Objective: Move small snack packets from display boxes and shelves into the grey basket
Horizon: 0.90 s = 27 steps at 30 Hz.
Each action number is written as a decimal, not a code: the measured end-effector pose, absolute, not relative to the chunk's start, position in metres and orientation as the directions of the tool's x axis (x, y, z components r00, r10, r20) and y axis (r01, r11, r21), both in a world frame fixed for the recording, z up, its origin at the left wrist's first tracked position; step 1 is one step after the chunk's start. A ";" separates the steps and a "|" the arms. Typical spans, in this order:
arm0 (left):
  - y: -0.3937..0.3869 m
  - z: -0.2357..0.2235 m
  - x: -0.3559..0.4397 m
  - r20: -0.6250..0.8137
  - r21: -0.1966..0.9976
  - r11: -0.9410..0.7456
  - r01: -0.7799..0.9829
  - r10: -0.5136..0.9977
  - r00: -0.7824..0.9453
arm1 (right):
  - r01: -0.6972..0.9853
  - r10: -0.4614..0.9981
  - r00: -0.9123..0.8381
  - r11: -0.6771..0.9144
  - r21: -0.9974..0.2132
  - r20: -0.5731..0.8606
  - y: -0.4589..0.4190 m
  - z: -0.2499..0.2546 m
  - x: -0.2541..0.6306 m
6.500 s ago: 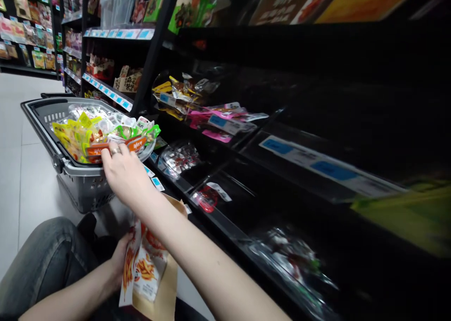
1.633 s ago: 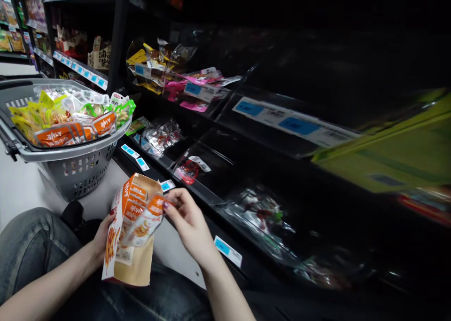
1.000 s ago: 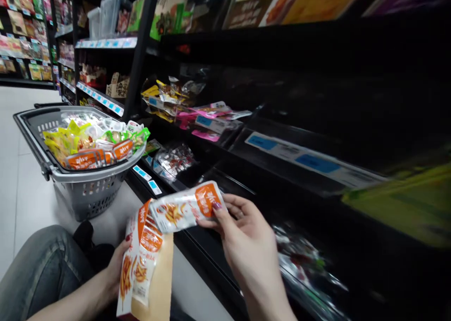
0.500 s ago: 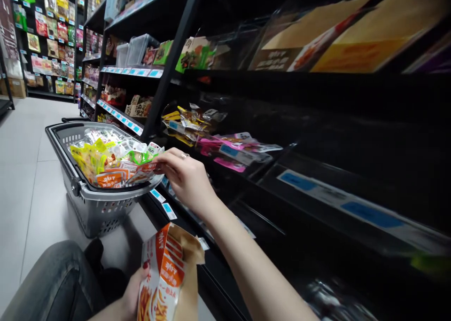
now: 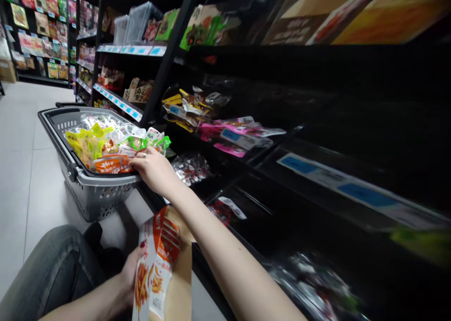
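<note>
Head cam: partway thru, I'd judge. Done: some orange packs (image 5: 111, 164) lie in basket (image 5: 84, 196), at R hand (image 5: 157, 169) fingertips, w/ yellow packs (image 5: 81, 144) just beyond. Left: inner packs (image 5: 169, 238) in open box (image 5: 143, 269), beside L hand (image 5: 131, 268). R arm stretched fwd, passing above box; fingers bent, close together over basket's near rim. Can't tell if pinching a pack or only touching. L hand wrapped on box's L side, holding it tilted, below R hand. Foil packs (image 5: 193, 168) on shelf, R of R hand.
</note>
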<state>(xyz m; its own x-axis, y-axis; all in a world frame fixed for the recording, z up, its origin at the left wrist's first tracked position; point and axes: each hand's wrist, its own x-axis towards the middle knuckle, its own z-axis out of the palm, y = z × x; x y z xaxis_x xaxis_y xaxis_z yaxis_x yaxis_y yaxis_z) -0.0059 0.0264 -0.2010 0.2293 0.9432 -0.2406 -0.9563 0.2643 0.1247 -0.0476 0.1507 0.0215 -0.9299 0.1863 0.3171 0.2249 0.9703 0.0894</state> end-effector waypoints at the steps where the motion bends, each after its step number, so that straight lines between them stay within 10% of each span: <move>1: 0.026 -0.201 -0.007 -0.234 0.119 0.258 -0.959 0.946 0.226 | 0.242 0.194 -0.925 0.964 0.111 0.327 0.147 0.022 -0.045; 8: 0.023 -0.195 -0.013 -0.150 0.092 0.314 -0.945 0.943 0.299 | 0.416 0.431 -0.509 0.881 -0.226 0.745 0.111 0.006 0.046; 14: 0.020 -0.194 -0.010 -0.114 0.102 0.310 -0.945 0.948 0.298 | 0.650 0.677 -0.692 0.735 -0.190 0.252 0.080 -0.056 0.118; 20: 0.015 -0.205 -0.010 -0.229 0.154 0.342 -0.927 0.925 0.303 | 0.766 0.781 -0.606 0.624 -0.154 0.151 0.066 -0.084 0.110; 27: 0.016 -0.205 -0.014 -0.245 0.123 0.343 -0.931 0.920 0.306 | 0.472 0.852 -0.516 0.373 -0.799 0.093 0.079 -0.066 0.135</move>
